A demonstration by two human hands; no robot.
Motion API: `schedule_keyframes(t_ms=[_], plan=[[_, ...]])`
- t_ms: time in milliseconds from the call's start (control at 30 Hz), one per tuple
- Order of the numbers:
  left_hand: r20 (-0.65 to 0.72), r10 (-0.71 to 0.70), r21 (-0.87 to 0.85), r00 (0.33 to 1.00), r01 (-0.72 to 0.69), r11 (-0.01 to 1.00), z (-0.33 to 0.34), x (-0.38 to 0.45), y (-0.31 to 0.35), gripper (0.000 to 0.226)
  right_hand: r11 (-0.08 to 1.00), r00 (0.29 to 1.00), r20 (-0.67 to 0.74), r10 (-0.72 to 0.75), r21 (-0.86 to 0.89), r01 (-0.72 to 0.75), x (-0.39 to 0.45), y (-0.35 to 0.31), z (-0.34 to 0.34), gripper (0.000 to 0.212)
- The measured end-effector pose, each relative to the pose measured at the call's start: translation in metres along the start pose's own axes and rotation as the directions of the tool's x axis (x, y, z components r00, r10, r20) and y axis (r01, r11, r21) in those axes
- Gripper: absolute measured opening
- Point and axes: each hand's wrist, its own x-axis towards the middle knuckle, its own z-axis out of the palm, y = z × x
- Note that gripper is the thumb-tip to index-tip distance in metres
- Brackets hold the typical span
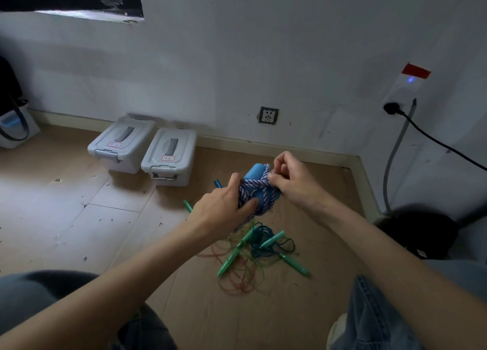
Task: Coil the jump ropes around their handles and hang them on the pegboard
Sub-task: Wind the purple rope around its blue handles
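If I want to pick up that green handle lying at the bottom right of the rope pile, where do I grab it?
Probably pinch the green handle round its middle, coming straight down from above. It lies flat on the floor, so its long sides are free for your fingers. Its upper-left end runs into the tangled ropes, so avoid that end.

two hands point(221, 207), two lidded bins point(123, 144), one wall socket point(268, 115)

We see both bare forearms reaching forward. Our left hand point(224, 210) grips the rope-wound handles point(257, 189), thumb across the coils; our right hand point(292, 183) pinches a strand at the top with curled fingers.
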Motion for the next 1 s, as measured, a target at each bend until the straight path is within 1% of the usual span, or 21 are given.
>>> schedule_keyframes(t_ms=[67,100,167,200,233,267,300,333,367,400,467,500,567,600,633,733,767,833,900,933,1000], plan=[[0.03,-0.043,-0.101,0.999,0.046,0.994,0.0,0.001,0.004,0.037,0.97,1.0,-0.01,0.018,0.241,-0.016,-0.003,-0.006,0.0,0.02],[0.05,-0.066,-0.158,0.997,0.073,0.985,-0.001,0.003,0.006,0.037,0.953,1.0,-0.021,0.0,0.302,0.006,-0.005,-0.01,0.002,0.02],[0.121,-0.116,-0.334,0.986,0.151,0.93,-0.004,0.006,0.009,0.036,0.963,0.995,-0.026,-0.092,0.25,0.095,-0.012,-0.016,0.005,0.022],[0.189,-0.137,-0.461,0.972,0.211,0.862,-0.007,0.006,0.008,0.037,0.968,0.988,-0.011,-0.151,0.201,0.15,-0.016,-0.018,0.006,0.024],[0.292,-0.141,-0.592,0.946,0.295,0.75,-0.012,0.005,0.006,0.039,0.965,0.978,0.013,-0.208,0.165,0.203,-0.02,-0.02,0.007,0.025],[0.421,-0.114,-0.689,0.9,0.399,0.605,-0.017,0.003,0.003,0.043,0.958,0.966,0.045,-0.254,0.15,0.245,-0.023,-0.021,0.008,0.025],[0.532,-0.059,-0.733,0.845,0.494,0.469,-0.022,0.001,-0.001,0.047,0.951,0.957,0.085,-0.279,0.164,0.263,-0.027,-0.023,0.008,0.023],[0.603,0.007,-0.738,0.798,0.555,0.384,-0.024,-0.002,-0.005,0.05,0.945,0.95,0.123,-0.286,0.202,0.258,-0.03,-0.023,0.008,0.021],[0.647,0.067,-0.727,0.76,0.586,0.358,-0.025,-0.005,-0.007,0.05,0.937,0.947,0.151,-0.283,0.253,0.24,-0.03,-0.022,0.006,0.02],[0.668,0.115,-0.716,0.736,0.593,0.367,-0.025,-0.005,-0.01,0.049,0.925,0.946,0.166,-0.28,0.311,0.219,-0.03,-0.021,0.004,0.02],[0.657,0.179,-0.731,0.733,0.561,0.388,-0.025,-0.003,-0.011,0.049,0.872,0.95,0.164,-0.265,0.462,0.164,-0.026,-0.021,0.001,0.02],[0.629,0.203,-0.76,0.75,0.539,0.362,-0.025,-0.001,-0.009,0.057,0.824,0.956,0.151,-0.25,0.551,0.129,-0.023,-0.021,0.0,0.02],[0.56,0.201,-0.822,0.804,0.509,0.257,-0.024,0.003,-0.004,0.078,0.746,0.974,0.092,-0.206,0.659,0.095,-0.017,-0.02,-0.003,0.023],[0.53,0.161,-0.841,0.833,0.49,0.23,-0.022,0.005,0.0,0.081,0.752,0.98,0.05,-0.193,0.65,0.115,-0.015,-0.018,-0.003,0.023],[0.508,0.102,-0.848,0.856,0.476,0.232,-0.02,0.006,0.005,0.077,0.787,0.982,0.009,-0.191,0.599,0.148,-0.012,-0.016,-0.001,0.023],[0.418,-0.095,-0.87,0.904,0.428,0.245,-0.011,0.01,0.016,0.043,0.937,0.977,-0.102,-0.188,0.279,0.21,-0.008,-0.009,0.002,0.027],[0.373,-0.153,-0.885,0.915,0.4,0.239,-0.01,0.012,0.017,0.036,0.962,0.98,-0.13,-0.149,0.211,0.174,-0.007,-0.005,0.003,0.029],[0.298,-0.251,-0.906,0.921,0.356,0.228,-0.01,0.015,0.018,0.036,0.985,0.992,-0.127,0.027,0.171,-0.005,-0.006,-0.002,0.003,0.025],[0.253,-0.305,-0.912,0.918,0.331,0.24,-0.009,0.018,0.019,0.037,0.969,0.982,-0.025,0.189,0.165,-0.183,-0.005,-0.001,0.004,0.019],[0.24,-0.313,-0.91,0.919,0.325,0.256,-0.008,0.019,0.02,0.036,0.963,0.976,0.017,0.215,0.164,-0.215,-0.005,-0.001,0.005,0.025],[0.232,-0.314,-0.905,0.921,0.323,0.277,-0.005,0.021,0.024,0.029,0.96,0.984,0.006,0.179,0.218,-0.176,-0.004,-0.004,0.007,0.035]])
